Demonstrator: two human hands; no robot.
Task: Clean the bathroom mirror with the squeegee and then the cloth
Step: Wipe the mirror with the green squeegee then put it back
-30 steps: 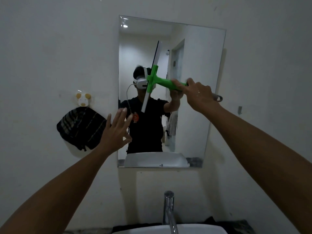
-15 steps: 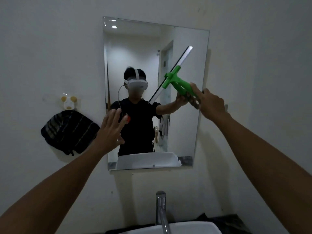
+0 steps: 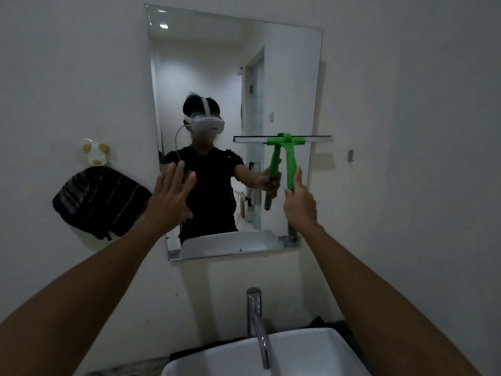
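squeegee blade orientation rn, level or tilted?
Level. The squeegee blade runs horizontally across the mirror's right side, handle pointing down into the right hand.

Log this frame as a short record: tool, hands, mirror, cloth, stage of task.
tool: green squeegee, blade level, handle pointing down, at the right side of the mirror
right hand: gripping the squeegee handle
left hand: open, fingers spread, empty, raised at the mirror's lower left edge
cloth: dark striped, hanging on the wall left of the mirror, below a hook
sink: white, below, with tap
stage: squeegee step; cloth not yet taken
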